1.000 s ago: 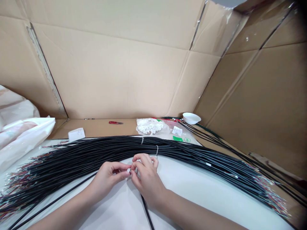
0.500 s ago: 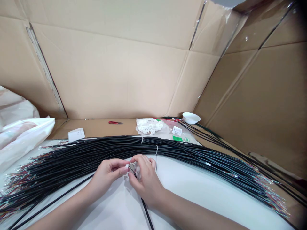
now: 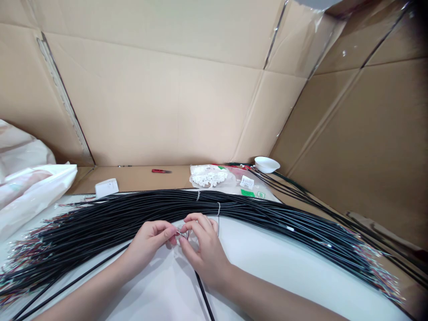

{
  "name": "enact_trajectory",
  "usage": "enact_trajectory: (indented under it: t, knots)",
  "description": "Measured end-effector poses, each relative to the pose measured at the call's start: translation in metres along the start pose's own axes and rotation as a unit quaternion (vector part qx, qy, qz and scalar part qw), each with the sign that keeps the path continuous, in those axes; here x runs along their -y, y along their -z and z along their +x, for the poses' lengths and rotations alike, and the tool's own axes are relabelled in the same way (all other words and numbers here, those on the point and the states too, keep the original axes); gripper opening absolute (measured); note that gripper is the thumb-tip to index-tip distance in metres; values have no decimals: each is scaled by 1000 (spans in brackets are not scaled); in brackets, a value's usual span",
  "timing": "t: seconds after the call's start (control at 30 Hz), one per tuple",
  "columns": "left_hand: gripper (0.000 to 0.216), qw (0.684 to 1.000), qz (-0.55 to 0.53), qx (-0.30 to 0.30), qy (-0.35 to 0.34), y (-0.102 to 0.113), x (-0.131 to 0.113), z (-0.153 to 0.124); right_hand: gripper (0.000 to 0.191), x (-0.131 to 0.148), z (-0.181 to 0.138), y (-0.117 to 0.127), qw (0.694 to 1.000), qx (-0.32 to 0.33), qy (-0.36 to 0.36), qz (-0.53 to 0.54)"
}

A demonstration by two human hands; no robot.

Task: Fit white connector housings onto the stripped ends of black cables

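My left hand is closed in a pinch, with the small white connector that showed there earlier now almost wholly covered by its thumb and fingers. Just to the right, my right hand has its thumb and fingertips closed on the thin, loose wires at the end of a black cable. The fingertips of both hands are close together, with wire spanning the small gap. From beneath my right hand the cable runs down to the bottom edge. Behind both hands lies a thick bundle of black cables.
White connectors fill a clear bag behind the bundle. A white bowl, red-handled pliers or snips and a small white box are at the back. White plastic bags lie left. Cardboard walls enclose the table.
My left fingers have shifted around the white connector, which showed at their tips before and is now covered. My right hand has barely moved and stays on the wires.
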State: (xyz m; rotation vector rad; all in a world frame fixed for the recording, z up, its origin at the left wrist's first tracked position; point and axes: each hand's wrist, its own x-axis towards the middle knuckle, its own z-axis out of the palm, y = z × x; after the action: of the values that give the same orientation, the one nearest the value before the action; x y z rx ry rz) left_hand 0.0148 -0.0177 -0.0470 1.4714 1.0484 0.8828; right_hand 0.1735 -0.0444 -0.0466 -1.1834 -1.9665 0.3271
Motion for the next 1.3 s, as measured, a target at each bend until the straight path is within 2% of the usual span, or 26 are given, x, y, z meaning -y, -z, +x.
enact_trajectory:
  t: [0.47,0.6,0.77,0.97,1.1,1.3]
  knots:
    - [34,1000,1,24,-13,0,5,2,8,0,0,0,1000,-4,4,-5]
    - [32,1000,-2,14,-13,0,5,2,13,-2,-1,-1,1000,-9,-1,7]
    - [29,1000,-10,-16,-16,0,6,2,26,-1,0,0,997,-17,-53,44]
    - [27,999,-20,-22,-21,-2,6,3,8,-6,5,-2,984,-11,-142,110]
    - [26,999,-22,-20,-24,-3,8,3,11,-11,6,-4,973,8,-166,158]
    - [25,999,-21,-24,-28,-2,10,2,15,-13,6,-5,973,-8,-155,173]
